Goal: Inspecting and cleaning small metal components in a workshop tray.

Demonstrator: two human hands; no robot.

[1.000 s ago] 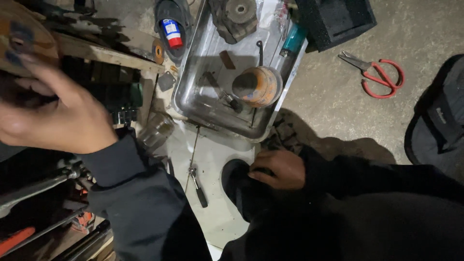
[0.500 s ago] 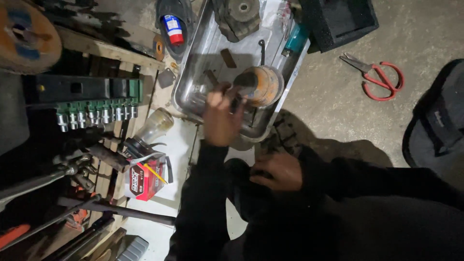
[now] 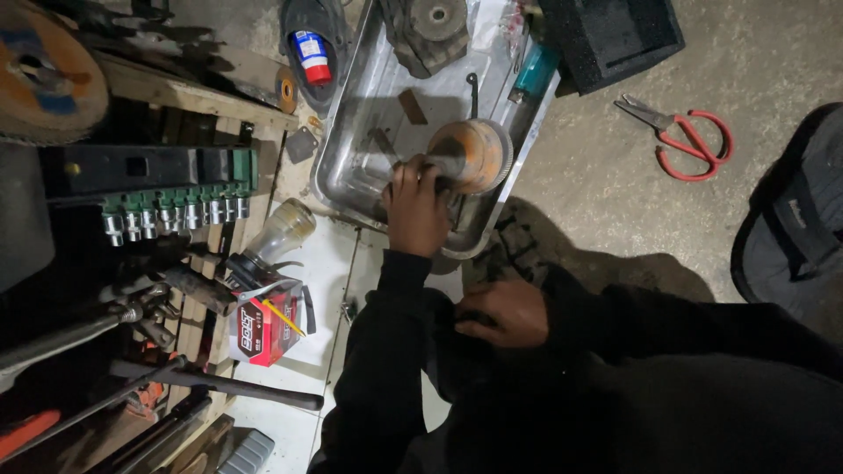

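My left hand [image 3: 416, 209] reaches up into a shiny metal tray [image 3: 351, 149]. Its bent fingers touch the left edge of a rusty orange round part [image 3: 474, 154] with a toothed rim that lies in the tray. Whether the fingers grip anything is hidden by the back of the hand. My right hand [image 3: 505, 312] rests lower down on the dark clothing over my lap, fingers pointing left, with nothing visible in it. Both arms are in black sleeves.
The tray also holds a grey metal hub [image 3: 432, 26], a small hooked tool [image 3: 472, 92] and a teal-handled tool [image 3: 534, 70]. Red-handled scissors [image 3: 685, 136] lie on the concrete at right. At left are a green socket rail [image 3: 176, 209], a glass bottle [image 3: 279, 235], a red box [image 3: 259, 325] and long bars.
My left hand swung from the far left to the tray a second ago and has now settled lower, against the rusty round part. My right hand stayed on my lap.
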